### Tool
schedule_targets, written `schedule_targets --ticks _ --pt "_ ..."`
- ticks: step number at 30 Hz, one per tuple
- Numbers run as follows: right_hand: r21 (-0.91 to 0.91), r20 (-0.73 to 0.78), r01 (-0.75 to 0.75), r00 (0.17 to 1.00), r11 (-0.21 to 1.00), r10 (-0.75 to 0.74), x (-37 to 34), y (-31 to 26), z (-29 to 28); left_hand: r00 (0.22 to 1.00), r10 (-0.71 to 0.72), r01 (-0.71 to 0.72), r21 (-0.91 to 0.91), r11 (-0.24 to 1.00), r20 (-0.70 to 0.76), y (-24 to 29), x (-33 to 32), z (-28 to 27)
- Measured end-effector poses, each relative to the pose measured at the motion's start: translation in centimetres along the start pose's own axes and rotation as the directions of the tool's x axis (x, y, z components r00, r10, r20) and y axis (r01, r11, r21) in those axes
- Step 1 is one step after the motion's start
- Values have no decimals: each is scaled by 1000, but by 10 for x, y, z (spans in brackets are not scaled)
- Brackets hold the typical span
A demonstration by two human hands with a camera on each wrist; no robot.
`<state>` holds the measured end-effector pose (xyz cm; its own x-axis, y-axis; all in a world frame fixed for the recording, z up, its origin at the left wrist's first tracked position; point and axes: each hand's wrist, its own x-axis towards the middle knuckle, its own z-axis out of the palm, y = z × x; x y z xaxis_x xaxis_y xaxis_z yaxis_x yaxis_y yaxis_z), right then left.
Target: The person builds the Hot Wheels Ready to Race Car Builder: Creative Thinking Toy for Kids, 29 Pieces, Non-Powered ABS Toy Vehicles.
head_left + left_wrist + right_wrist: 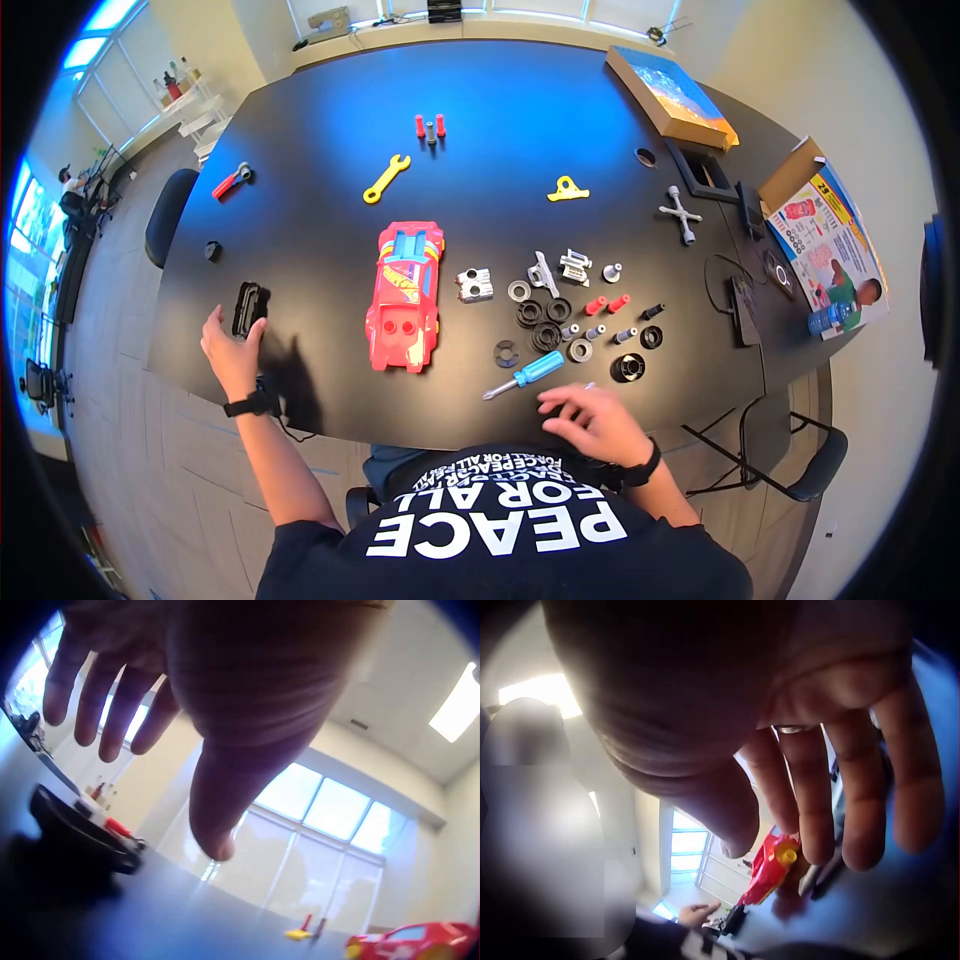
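Note:
My left hand [234,352] is spread at the left side of the table, thumb and fingers on either side of the near end of a long black plastic part [250,309]. In the left wrist view the fingers hang apart over that part [82,829], holding nothing. Over the table's front edge is my right hand [598,425], its fingers loosely bent and nothing in them. The blue-handled screwdriver [525,375] lies just beyond it. Between the hands sits a red toy car body [405,297] with blue windows, its front toward the far side.
Right of the car lie grey engine-like pieces [475,285], black tyres [546,337] and red pegs [619,302]. A yellow wrench [387,179], a red-handled ratchet [233,180] and a grey cross wrench [680,215] lie farther out. An opened box [825,240] stands at right.

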<state>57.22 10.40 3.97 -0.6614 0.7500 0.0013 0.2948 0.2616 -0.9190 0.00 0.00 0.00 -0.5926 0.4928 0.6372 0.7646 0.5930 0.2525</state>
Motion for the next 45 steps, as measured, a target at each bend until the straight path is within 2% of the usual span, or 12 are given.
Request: schedule_targets --ticks 6,8,10,13,18,20,26,28,29,32,42,45 --pt "-29 298 -64 952 997 70 1 13 23 919 245 -58 -508 859 308 170 -25 -19" --pt "-54 245 4 970 999 10 3 21 22 809 356 -144 -429 892 468 206 -17 -13" --pt "-85 186 69 981 994 -52 3 22 20 568 316 -144 -287 947 760 237 8 -13" --pt "-150 127 28 992 988 -9 -5 17 18 456 291 -283 -172 943 841 256 16 -3" --pt "-82 -35 45 998 996 -48 -17 17 30 463 230 -279 -106 954 856 259 3 -3" --pt "-21 -142 21 990 1000 -23 -17 13 18 570 301 -185 -237 954 765 247 -2 15" --pt "-281 -661 -210 750 936 -30 -23 30 -35 665 349 164 -585 794 660 186 -18 20" --pt "-455 -656 -278 747 846 -108 -25 31 -56 517 431 676 -661 326 740 185 -19 -9" --pt "-439 -650 -319 758 840 -51 -26 30 -59 589 489 697 -711 95 643 175 -33 -7" --pt "-435 -590 -303 807 848 -14 -20 33 -57 529 606 843 -451 -295 594 172 -82 -16" --pt "-367 -528 -336 843 867 104 -17 47 -59 552 516 823 -526 -212 655 175 -154 -38" --pt "95 -560 -96 818 991 132 -16 35 -57 553 507 824 -525 -214 661 179 -156 -39"
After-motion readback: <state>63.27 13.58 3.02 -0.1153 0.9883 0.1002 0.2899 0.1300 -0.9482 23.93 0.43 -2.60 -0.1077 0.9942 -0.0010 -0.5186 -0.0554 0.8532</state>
